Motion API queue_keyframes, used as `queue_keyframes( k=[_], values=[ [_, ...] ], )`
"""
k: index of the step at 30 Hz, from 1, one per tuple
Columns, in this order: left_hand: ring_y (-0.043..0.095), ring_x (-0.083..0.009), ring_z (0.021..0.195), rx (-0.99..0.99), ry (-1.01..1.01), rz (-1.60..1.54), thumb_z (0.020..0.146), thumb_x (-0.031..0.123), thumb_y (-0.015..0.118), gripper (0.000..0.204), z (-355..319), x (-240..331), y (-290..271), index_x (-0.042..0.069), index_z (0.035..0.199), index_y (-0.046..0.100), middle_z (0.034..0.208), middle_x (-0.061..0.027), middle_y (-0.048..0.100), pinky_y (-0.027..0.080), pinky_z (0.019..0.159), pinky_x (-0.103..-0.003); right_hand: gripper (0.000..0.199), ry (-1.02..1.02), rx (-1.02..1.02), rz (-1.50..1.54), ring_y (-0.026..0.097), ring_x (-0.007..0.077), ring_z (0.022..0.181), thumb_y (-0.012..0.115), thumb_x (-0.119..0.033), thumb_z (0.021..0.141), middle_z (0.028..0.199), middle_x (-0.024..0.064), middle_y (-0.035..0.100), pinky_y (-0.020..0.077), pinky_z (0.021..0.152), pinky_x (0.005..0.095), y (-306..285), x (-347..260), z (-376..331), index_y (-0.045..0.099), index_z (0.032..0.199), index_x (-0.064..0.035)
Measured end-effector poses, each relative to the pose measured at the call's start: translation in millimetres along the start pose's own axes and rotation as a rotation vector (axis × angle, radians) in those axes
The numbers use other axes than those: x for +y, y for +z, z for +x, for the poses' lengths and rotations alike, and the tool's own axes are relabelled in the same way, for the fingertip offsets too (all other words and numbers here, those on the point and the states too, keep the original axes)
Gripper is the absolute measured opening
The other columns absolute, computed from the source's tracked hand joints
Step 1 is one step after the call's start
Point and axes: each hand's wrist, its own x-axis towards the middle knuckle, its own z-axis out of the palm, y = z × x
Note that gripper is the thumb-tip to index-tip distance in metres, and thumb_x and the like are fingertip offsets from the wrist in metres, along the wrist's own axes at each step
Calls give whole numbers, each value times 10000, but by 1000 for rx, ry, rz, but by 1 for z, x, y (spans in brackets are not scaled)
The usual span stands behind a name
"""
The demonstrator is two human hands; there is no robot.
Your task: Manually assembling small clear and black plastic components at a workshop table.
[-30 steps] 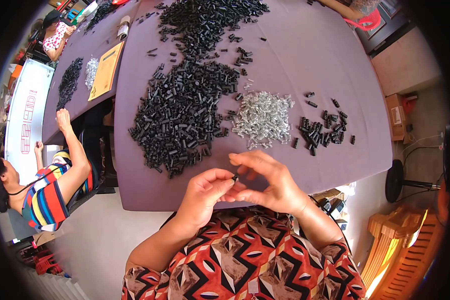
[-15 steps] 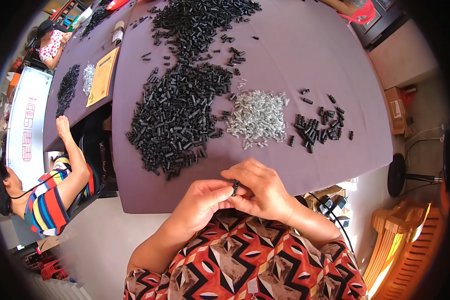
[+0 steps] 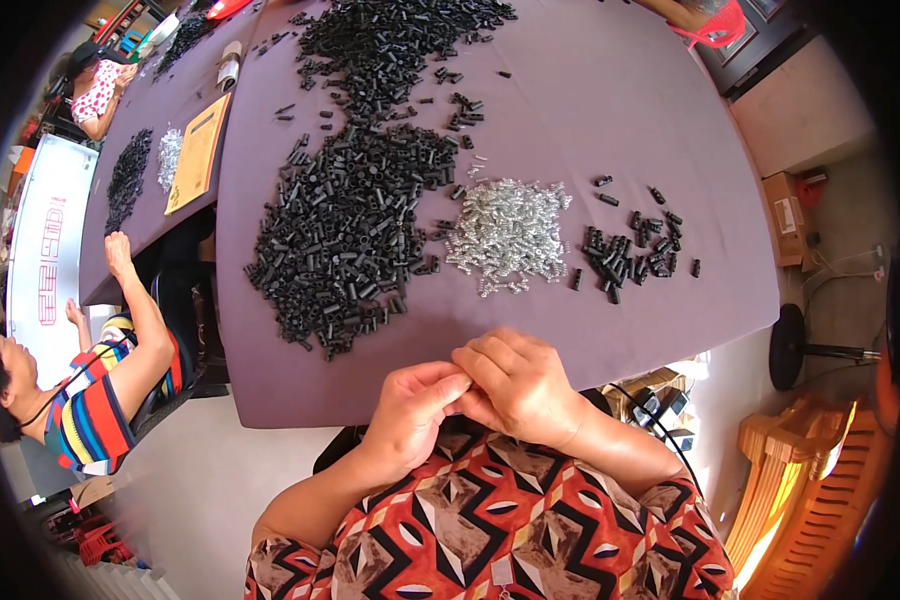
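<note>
My left hand (image 3: 413,408) and my right hand (image 3: 520,388) meet in front of my chest, just off the table's near edge. Thumbs and fingertips are pinched together, and both hands are closed. A small black plastic part showed between them half a second ago; the fingers now cover it. Ahead and to the left spreads a big heap of small black tubular parts (image 3: 345,225). Right of that heap lies a pile of small silvery coil springs (image 3: 510,235). A smaller group of black pieces (image 3: 620,258) is scattered farther right.
The purple-covered table (image 3: 660,130) bends round at the right. At the left, a person in a striped top (image 3: 95,400) works at another table with black parts (image 3: 128,180), springs (image 3: 170,160) and a yellow-orange folder (image 3: 198,155). A wooden chair (image 3: 820,480) stands at lower right.
My right hand has closed further over the fingertips, hiding the black part that showed before. The person at left has turned the head, and a second hand now shows.
</note>
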Motion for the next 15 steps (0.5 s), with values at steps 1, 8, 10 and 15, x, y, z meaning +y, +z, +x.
queue_keyframes(
  k=[1, 8, 10, 15],
  values=[
    [675, -137, 909, 26, 1, 146, 1014, 113, 633, 209, 0, 4, 4, -52, 1118, 707, 1029, -85, 734, 526, 826, -290, 468, 30, -7, 22, 685, 344, 936, 815, -177, 744, 1063, 149, 681, 574, 766, 427, -1, 1, -3, 665, 1143, 18],
    [636, -335, 943, 318, 949, 1526, 890, 89, 738, 200, 17, 56, -7, 29, 1079, 714, 1056, -131, 673, 519, 831, -422, 534, 308, 157, -463, 398, 449, 1430, 763, -85, 753, 1449, 165, 537, 341, 1159, 616, -46, 51, -18, 642, 1271, -39],
    [611, -331, 953, 377, 920, 1734, 875, 113, 745, 232, 24, 65, -20, 46, 1093, 710, 1063, -113, 657, 500, 833, -437, 523, 432, 119, -543, 333, 427, 1480, 755, -86, 784, 1480, 175, 504, 286, 1200, 601, -58, 63, -21, 636, 1291, -27],
    [604, -274, 968, 423, 874, 1914, 851, 129, 756, 184, 33, 62, -30, 84, 1027, 725, 1025, -44, 671, 461, 845, -409, 537, 425, 178, -455, 358, 428, 1470, 818, -100, 759, 1456, 155, 535, 291, 1200, 608, -61, 65, -17, 660, 1272, -69]
  ],
)
